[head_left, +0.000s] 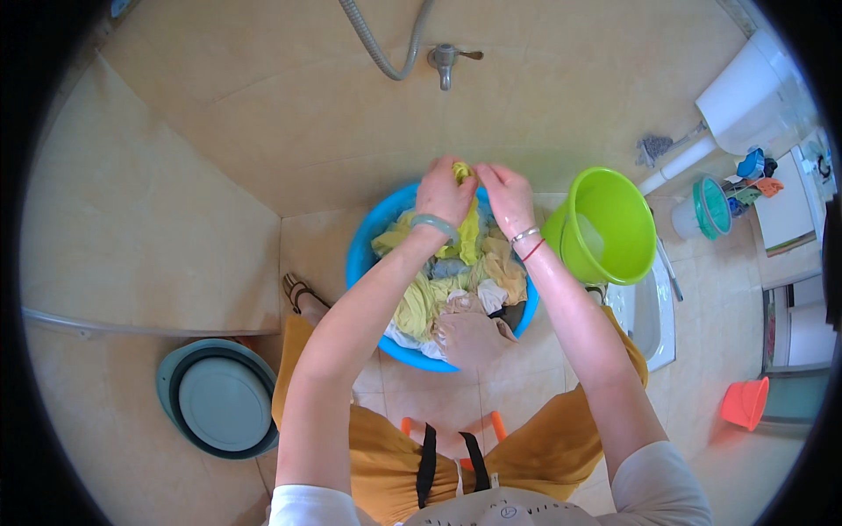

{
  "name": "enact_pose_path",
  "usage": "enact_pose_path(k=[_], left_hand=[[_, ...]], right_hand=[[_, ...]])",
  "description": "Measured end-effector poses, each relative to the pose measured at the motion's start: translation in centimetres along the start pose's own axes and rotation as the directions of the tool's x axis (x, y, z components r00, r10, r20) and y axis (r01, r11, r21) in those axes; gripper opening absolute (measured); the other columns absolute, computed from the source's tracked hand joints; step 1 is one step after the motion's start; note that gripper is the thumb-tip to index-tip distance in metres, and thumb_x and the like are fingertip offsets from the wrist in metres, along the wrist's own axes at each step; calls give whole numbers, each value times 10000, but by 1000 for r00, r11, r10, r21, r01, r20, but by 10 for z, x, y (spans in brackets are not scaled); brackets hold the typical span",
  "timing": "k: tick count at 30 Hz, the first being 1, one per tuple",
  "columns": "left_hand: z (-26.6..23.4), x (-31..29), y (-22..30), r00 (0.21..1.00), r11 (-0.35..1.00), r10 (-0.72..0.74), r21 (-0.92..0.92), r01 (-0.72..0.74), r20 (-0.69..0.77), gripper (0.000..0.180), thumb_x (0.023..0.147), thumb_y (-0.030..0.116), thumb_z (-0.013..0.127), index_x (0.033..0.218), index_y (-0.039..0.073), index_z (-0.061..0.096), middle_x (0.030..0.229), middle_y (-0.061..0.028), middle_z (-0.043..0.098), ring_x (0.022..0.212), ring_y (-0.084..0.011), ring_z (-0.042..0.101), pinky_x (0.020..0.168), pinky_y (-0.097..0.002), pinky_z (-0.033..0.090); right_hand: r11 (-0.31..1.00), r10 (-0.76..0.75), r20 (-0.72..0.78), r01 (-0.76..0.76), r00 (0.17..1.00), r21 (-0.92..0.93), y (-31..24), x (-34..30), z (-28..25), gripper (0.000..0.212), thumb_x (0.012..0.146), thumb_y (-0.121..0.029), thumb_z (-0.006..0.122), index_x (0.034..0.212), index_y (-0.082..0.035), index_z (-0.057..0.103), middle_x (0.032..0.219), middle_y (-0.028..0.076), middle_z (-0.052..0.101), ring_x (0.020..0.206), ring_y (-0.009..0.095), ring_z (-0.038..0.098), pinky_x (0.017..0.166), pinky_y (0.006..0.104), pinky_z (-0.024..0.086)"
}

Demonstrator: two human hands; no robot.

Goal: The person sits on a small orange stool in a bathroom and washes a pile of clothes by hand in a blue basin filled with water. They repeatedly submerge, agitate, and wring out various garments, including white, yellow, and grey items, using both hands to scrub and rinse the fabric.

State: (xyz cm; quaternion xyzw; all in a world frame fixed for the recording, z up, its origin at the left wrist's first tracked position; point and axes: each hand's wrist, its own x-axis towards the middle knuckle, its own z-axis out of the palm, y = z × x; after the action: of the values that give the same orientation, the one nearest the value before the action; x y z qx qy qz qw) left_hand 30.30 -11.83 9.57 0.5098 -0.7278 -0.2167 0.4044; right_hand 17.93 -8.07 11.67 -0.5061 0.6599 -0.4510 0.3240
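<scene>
A blue basin [358, 254] full of wet clothes stands on the floor between my feet. Over its far edge, my left hand [445, 193] is closed on a bright yellow garment [471, 235], which hangs down into the basin. My right hand [509, 200], fingers pinched together, meets the left at the same garment's upper part; the exact grip is partly hidden. Beneath them lie a pale yellow garment [422, 307], a beige-pink garment [474, 337] and other cloths in grey, white and tan.
A lime-green bucket [574, 237] stands right of the basin, beside a white squat toilet [660, 307]. On the wall ahead are a tap [445, 66] and a shower hose [377, 53]. A grey-green basin [167, 386] is at left, a red bucket [744, 403] far right.
</scene>
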Motion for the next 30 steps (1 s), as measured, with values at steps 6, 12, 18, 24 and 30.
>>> enact_pose_path(k=[6, 12, 18, 24, 30], left_hand=[[-25, 39, 52, 992, 986, 0, -166, 21, 124, 904, 804, 69, 583, 1486, 124, -8, 734, -190, 585, 680, -338, 602, 627, -424, 475], [-26, 78, 57, 991, 992, -2, -123, 18, 132, 917, 828, 66, 532, 1489, 163, -97, 746, -145, 592, 519, -273, 569, 487, -369, 472], [-30, 94, 49, 982, 994, -24, -97, 43, 188, 935, 819, 94, 565, 1489, 168, -83, 765, -165, 612, 568, -302, 583, 516, -389, 491], [-38, 95, 53, 972, 994, -77, -56, 91, 222, 989, 770, 102, 622, 1497, 157, -46, 797, -191, 633, 747, -369, 623, 702, -443, 490], [-40, 99, 40, 971, 991, -82, -85, 104, 225, 965, 783, 98, 617, 1500, 178, -24, 797, -193, 634, 751, -365, 629, 703, -443, 491]], right_hand=[[855, -293, -263, 375, 919, 358, -38, 70, 9, 542, 907, -205, 481, 1387, 17, 362, 1355, 220, 473, 1271, 317, 451, 1040, 337, 347], [866, -357, -262, 423, 896, 265, -75, 100, 9, 546, 899, -162, 443, 1404, 15, 339, 1379, 233, 446, 1309, 326, 409, 1067, 353, 319], [876, -347, -264, 412, 900, 251, -74, 101, 10, 519, 889, -123, 444, 1383, 18, 366, 1340, 223, 485, 1262, 308, 459, 1039, 357, 356], [862, -305, -332, 407, 893, 301, -72, 118, 5, 418, 882, -59, 454, 1289, 33, 470, 1228, 204, 572, 1157, 286, 549, 975, 339, 417], [838, -347, -265, 425, 900, 343, -75, 97, 16, 314, 898, -43, 448, 1186, 43, 541, 1133, 182, 622, 1073, 255, 593, 924, 326, 447]])
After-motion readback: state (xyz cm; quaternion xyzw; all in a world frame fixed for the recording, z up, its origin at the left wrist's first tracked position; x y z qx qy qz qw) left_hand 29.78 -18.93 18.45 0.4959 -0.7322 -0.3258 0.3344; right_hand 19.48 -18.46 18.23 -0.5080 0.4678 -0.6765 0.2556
